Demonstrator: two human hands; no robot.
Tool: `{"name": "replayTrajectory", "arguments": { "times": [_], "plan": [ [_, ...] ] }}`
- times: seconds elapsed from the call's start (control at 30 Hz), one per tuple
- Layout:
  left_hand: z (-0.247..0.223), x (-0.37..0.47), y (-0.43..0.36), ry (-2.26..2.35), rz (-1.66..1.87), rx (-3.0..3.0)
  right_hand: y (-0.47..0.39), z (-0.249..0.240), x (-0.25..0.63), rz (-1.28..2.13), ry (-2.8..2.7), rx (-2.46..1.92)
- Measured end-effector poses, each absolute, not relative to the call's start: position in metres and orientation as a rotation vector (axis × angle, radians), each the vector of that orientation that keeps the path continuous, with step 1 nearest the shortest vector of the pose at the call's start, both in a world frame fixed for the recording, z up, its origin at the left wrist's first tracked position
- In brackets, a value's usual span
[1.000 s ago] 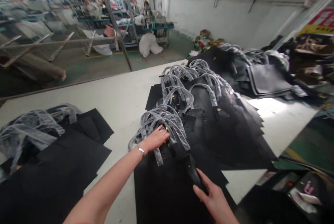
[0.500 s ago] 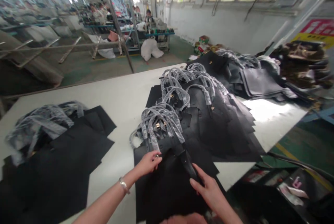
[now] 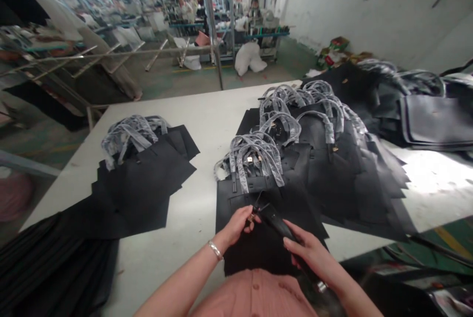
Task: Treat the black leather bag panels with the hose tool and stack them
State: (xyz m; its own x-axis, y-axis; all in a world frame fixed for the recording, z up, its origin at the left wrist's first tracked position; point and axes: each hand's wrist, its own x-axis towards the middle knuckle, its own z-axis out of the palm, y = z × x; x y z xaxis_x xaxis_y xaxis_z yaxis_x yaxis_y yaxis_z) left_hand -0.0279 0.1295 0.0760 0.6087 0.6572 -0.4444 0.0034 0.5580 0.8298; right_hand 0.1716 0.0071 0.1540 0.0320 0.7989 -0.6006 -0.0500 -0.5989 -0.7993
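Near the table's front edge, my left hand pinches a small dark piece with a gold-coloured part, over a black bag panel. To its right my right hand is wrapped round a long black tool, whose tip points toward the left fingers. What the dark piece is exactly is too small to tell. Just beyond both hands lie looped handles in clear plastic wrap, with gold-coloured hardware among them.
More black panels with wrapped handles overlap at the right. Another fanned stack lies on the left of the white table. Dark folded pieces hang at the front left. People sit at machines far behind.
The view has swung left. My left hand now holds the small dark piece near the tool's tip, and the black tool has come closer to the left fingers.
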Motion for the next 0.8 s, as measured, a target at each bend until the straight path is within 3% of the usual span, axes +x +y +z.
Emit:
{"name": "replayTrajectory", "arguments": {
  "times": [0.47,0.6,0.8],
  "plan": [
    [0.070,-0.018,0.111,0.933,0.436,0.512,0.014,0.164,0.172,1.750,-0.663,-1.504],
    [0.075,-0.004,0.104,0.920,0.570,0.544,0.009,0.162,0.177,1.588,-0.633,-1.591],
    [0.082,0.008,0.097,0.937,0.765,0.805,-0.005,0.158,0.180,1.692,-0.635,-1.611]
  ]
}}
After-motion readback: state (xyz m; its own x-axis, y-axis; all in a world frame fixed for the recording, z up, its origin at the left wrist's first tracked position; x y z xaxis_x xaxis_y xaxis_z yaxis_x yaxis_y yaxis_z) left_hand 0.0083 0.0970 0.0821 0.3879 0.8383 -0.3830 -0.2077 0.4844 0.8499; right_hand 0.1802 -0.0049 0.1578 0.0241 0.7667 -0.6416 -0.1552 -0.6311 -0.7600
